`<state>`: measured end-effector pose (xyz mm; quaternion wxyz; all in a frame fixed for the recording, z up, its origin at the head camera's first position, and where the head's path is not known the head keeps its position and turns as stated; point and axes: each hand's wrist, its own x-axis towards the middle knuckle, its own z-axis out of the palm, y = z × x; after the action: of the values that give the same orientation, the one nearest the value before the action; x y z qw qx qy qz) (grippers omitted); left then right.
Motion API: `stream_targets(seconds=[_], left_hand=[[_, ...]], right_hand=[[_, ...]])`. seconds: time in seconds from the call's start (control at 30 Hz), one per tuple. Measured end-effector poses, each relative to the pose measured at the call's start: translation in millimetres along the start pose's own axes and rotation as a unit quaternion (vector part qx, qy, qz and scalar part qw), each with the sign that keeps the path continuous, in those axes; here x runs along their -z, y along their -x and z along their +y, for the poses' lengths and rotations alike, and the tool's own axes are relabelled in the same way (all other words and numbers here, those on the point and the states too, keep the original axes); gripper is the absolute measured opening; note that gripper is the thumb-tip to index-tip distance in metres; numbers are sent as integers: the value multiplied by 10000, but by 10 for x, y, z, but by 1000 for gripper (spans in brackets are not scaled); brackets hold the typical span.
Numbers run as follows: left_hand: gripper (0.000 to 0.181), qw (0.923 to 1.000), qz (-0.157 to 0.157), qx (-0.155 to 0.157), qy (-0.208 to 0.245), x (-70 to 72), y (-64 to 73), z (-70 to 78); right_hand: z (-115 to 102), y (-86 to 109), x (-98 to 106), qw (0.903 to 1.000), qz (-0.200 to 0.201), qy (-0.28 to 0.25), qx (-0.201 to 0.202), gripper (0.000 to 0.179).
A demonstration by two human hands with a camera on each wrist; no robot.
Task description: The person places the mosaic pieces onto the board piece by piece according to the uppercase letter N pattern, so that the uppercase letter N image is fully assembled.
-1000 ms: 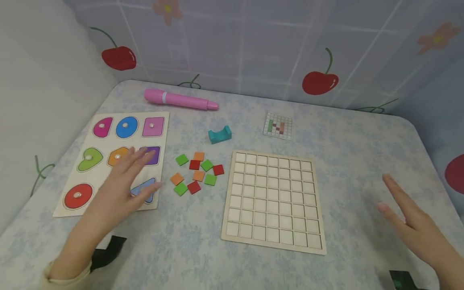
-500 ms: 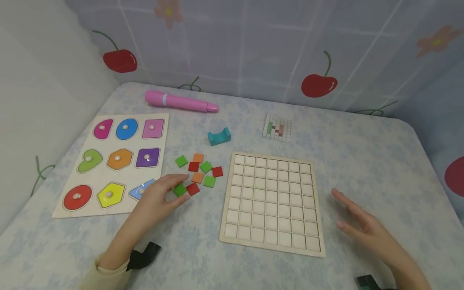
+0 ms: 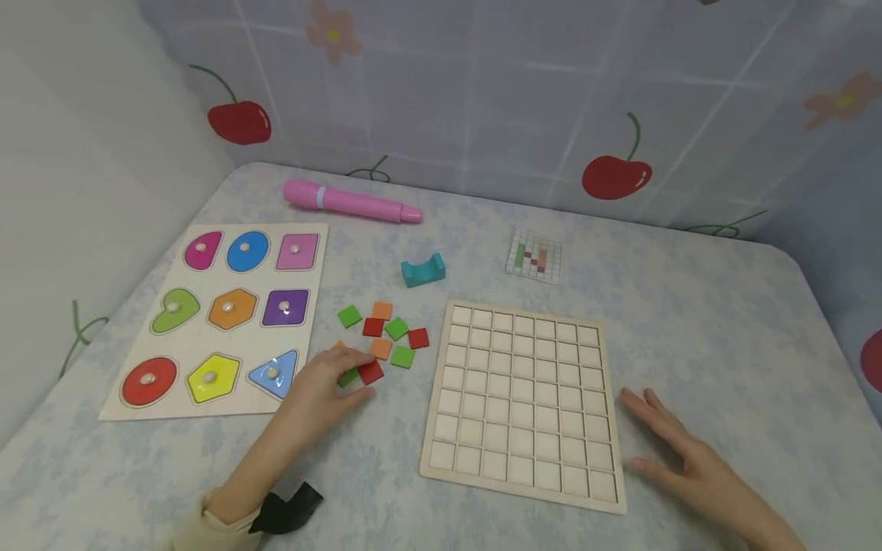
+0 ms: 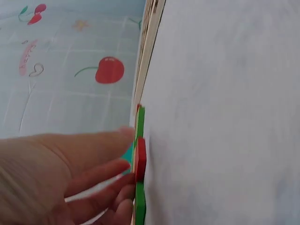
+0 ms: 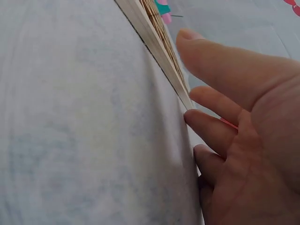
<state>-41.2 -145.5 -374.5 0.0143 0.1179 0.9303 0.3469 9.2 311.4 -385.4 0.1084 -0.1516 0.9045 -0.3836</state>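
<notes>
My left hand (image 3: 325,396) is low over the near-left side of a scatter of small square tiles. Its fingers partly cover a green tile (image 3: 347,377) and an orange one, and the fingertips are at a red tile (image 3: 370,372). Thumb and fingers stay apart there; in the left wrist view the tile edges, a red tile (image 4: 141,159) and a green tile (image 4: 140,204), sit right at the fingertips. A wooden grid board (image 3: 429,428) lies flat to the right of the tiles. Beside its right edge, my right hand (image 3: 689,458) has its fingers spread and holds nothing.
On the left lies a shape puzzle board (image 3: 227,344) with knobbed pieces. A pink microphone-like stick (image 3: 358,203) lies at the back. A teal curved block (image 3: 423,271) and a small pattern card (image 3: 534,255) lie behind the tiles and board.
My left hand has moved right from above the puzzle board and down to the tiles. The right hand has come left to the grid board's edge. The tiles look unmoved.
</notes>
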Motion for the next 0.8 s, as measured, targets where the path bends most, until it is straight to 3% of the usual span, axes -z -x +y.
stream_targets(seconds=[0.17,0.3,0.6,0.8], left_hand=[[37,9994,29,130,-310,-94,-11,66],[32,9994,106,167,-272,-88,-24,89],[27,9996,91,-131,-234,-70,5,55],[26,9993,108,-251,-262,-96,5,35]], right_hand=[[-16,31,-14,9996,-7,221,189,72],[-44,16,-19,9997,20,184,151,74],[-78,-10,-30,9999,-55,132,-13,74],[-82,-3,-31,9999,-44,50,82,73]])
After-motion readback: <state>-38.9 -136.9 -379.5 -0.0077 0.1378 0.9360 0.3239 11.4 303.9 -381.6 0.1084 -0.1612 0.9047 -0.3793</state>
